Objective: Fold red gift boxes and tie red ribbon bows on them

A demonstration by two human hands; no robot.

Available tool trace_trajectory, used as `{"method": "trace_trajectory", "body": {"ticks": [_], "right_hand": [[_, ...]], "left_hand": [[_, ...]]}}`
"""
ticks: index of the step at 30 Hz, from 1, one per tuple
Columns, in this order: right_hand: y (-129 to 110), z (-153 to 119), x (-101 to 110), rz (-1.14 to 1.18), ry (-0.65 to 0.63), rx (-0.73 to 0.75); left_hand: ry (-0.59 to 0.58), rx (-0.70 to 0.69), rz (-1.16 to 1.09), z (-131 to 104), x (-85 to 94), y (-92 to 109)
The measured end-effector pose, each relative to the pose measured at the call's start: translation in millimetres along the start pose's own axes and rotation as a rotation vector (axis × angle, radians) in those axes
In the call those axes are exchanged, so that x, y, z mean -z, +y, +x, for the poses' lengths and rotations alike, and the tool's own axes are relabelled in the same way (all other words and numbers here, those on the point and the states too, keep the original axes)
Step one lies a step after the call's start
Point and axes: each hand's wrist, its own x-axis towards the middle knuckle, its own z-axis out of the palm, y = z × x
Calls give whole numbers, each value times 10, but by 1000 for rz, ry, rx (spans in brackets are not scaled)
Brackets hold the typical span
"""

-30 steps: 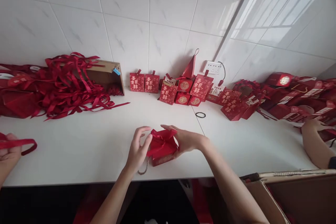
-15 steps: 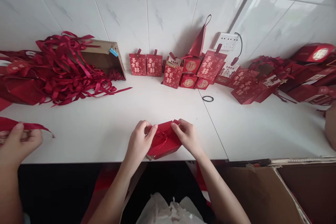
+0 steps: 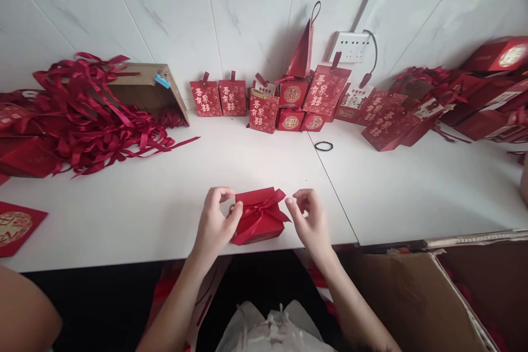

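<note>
A red gift box (image 3: pixel 264 234) with a red ribbon bow (image 3: pixel 259 210) tied on its front lies at the table's near edge, between my two hands. My left hand (image 3: pixel 218 217) is at the box's left end, fingers curved and apart from the thumb. Its thumb tip overlaps the box's edge; whether it touches is unclear. To the right of the bow, my right hand (image 3: pixel 311 217) is off the box, its fingers loosely bent with nothing visible in them.
Red ribbons (image 3: pixel 99 143) spill from a cardboard box (image 3: pixel 177 93) at the left. Printed red bags (image 3: pixel 264 113) and small boxes line the wall, below a socket strip (image 3: pixel 350 47). A black ring (image 3: pixel 324 146) lies mid-table. Another person's arm (image 3: pixel 25 308) shows at lower left.
Both hands were pinching at the ribbon and box; my right hand has now let go and moved right. The bow's loops stand out wider. The other person's hand left the view, leaving a red piece.
</note>
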Motion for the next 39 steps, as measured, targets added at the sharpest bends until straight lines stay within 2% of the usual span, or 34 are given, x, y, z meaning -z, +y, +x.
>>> {"method": "trace_trajectory", "body": {"ticks": [2, 4, 6, 8, 11, 14, 25, 28, 31, 32, 33, 35, 37, 39], "right_hand": [[-124, -122, 34, -140, 28, 326], [-234, -243, -8, -261, -100, 601], [-291, -335, -111, -394, -196, 705], [-286, -387, -226, -490, -181, 695], [-219, -414, -329, -545, -135, 660], [-169, -420, -333, -569, -145, 704], [-203, -434, -366, -398, -209, 861], [-217, -343, -207, -207, -187, 765], [-190, -152, -2, -198, -47, 395], [-176, -84, 47, -245, -49, 246], [-162, -22, 79, -287, -94, 105], [-141, 68, 99, -299, -281, -100], [-131, 105, 80, -230, -420, -184], [-135, 95, 59, -156, -450, -193]], "left_hand": [[-115, -145, 44, 78, 83, 73], [-329, -233, 115, 162, 139, 153], [-485, -269, 194, 236, 157, 205], [-542, -279, 247, 288, 144, 216], [-548, -287, 262, 313, 103, 191], [-529, -300, 261, 292, 59, 170], [-382, -256, 197, 207, -67, 97], [-398, -229, 179, 199, -36, 102], [-426, -225, 149, 187, -3, 115], [-431, -230, 144, 183, 2, 117], [-433, -236, 144, 179, 4, 117], [-423, -243, 154, 172, -1, 111], [-406, -245, 163, 165, -13, 102], [-391, -244, 167, 158, -25, 97]]}}
